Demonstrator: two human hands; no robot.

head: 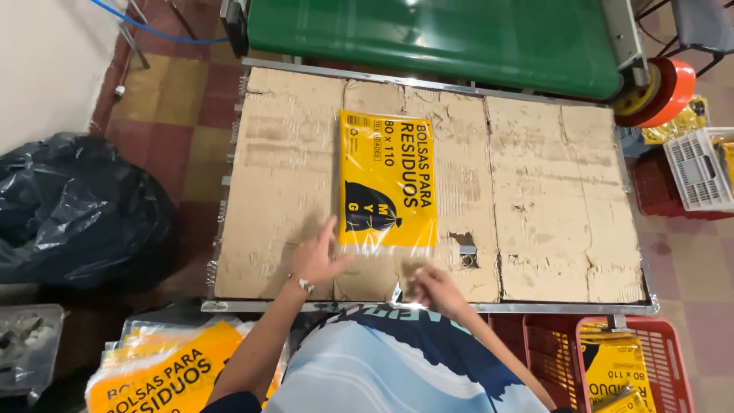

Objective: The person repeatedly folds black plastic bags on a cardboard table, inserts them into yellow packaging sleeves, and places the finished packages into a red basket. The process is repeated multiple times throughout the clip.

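Seen from above: a cardboard-covered worktable (550, 191) with a yellow packet of bags in clear plastic (388, 182) lying flat near its middle. Left hand (315, 258) spread open beside the packet's lower left corner — fingertips touching the clear film edge. Right hand (430, 287) closed on the transparent flap (405, 264) below the packet's bottom edge. Beyond the table, a green conveyor belt (443, 34) with an orange roller (664, 92) at its right end. Lower left, a stack of yellow packets (164, 371); lower right, a red crate (612, 359) holding more. Far left, a black rubbish bag (73, 210) on the tiled floor.
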